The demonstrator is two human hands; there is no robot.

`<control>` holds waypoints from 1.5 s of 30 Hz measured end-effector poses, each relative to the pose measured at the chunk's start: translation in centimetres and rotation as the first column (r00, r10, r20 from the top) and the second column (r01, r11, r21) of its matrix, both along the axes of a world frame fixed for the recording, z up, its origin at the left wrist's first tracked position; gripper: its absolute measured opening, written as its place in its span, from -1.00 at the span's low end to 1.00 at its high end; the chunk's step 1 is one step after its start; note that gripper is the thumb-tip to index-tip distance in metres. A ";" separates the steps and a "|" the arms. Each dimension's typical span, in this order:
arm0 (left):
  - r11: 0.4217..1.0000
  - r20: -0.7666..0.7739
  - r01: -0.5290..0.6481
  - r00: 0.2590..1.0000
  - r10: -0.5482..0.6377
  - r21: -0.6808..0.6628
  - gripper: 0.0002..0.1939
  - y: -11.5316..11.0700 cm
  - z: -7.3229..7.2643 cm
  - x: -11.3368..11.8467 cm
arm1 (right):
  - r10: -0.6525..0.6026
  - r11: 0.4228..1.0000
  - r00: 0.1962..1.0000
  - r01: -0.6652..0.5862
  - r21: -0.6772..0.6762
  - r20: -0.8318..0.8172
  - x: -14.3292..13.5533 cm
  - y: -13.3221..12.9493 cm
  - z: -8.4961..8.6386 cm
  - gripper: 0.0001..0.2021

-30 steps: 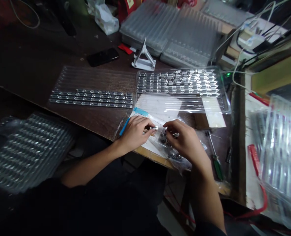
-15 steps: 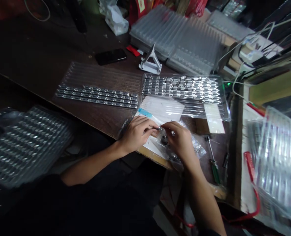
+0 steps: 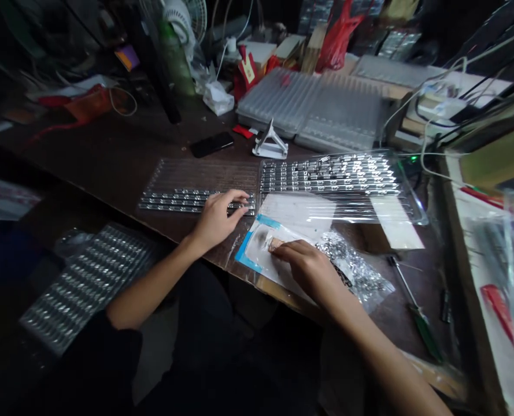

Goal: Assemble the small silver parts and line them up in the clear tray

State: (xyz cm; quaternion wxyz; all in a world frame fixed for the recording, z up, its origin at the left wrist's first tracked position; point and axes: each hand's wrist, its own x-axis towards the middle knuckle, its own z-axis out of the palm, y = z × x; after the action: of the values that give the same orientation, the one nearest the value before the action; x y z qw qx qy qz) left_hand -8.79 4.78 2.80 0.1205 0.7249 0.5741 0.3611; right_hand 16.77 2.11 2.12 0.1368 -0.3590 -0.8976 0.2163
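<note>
My left hand [image 3: 219,216] is over the right end of the left clear tray [image 3: 204,170], its thumb and fingers apart beside the rows of small metal parts [image 3: 182,201]. No part shows between its fingertips. My right hand [image 3: 313,268] is low over a white board [image 3: 283,274] edged with blue tape [image 3: 250,263]. Its fingers are pressed together at a small tan piece [image 3: 276,244]; what they pinch, if anything, is hidden. Under and beside that hand lies a clear plastic bag [image 3: 369,283] of small shiny metal parts.
Another clear tray [image 3: 415,211] with metal parts adjoins on the right. A green-handled screwdriver [image 3: 425,332] lies at the right. Behind are a phone [image 3: 212,144], a white stand [image 3: 270,144] and stacked clear trays [image 3: 278,98]. More filled trays [image 3: 87,283] are low at the left.
My hands were together above the board and have separated. My left hand moved to the left tray and its fingers opened; my right went down to the tan piece. The view has shifted.
</note>
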 end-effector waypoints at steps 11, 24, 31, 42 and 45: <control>0.994 -0.070 0.094 0.993 -0.099 -0.064 -0.86 5.7 -1.0 -0.4 | -0.026 1.000 0.990 0.024 -0.013 -0.137 1.3 0.2 0.5 -0.59; 0.988 -0.407 -0.009 0.912 -0.054 -0.153 -0.84 7.0 -0.8 -1.3 | -0.178 0.976 0.982 0.184 -0.120 0.066 6.0 0.7 2.1 -0.83; 0.987 -0.485 -0.028 0.873 -0.054 -0.159 -0.82 7.1 0.7 -1.4 | -0.195 0.970 0.961 0.219 -0.109 0.198 5.7 -0.1 2.4 -0.85; 0.912 -0.198 0.409 0.897 -0.395 0.038 -0.84 10.2 1.4 17.4 | -0.182 0.954 0.975 0.206 -0.216 0.126 5.8 -0.2 2.6 -0.85; 0.915 -0.280 0.386 0.897 -0.343 0.115 -0.85 11.7 1.0 21.6 | -0.165 0.950 0.979 0.190 -0.247 0.120 5.7 0.0 2.8 -0.87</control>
State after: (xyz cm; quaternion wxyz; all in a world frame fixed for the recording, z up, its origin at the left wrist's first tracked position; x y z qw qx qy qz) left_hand 12.82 16.45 3.81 0.0506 0.8676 0.4057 0.2831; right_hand 22.46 2.12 4.92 0.0637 -0.4633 -0.8315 0.2998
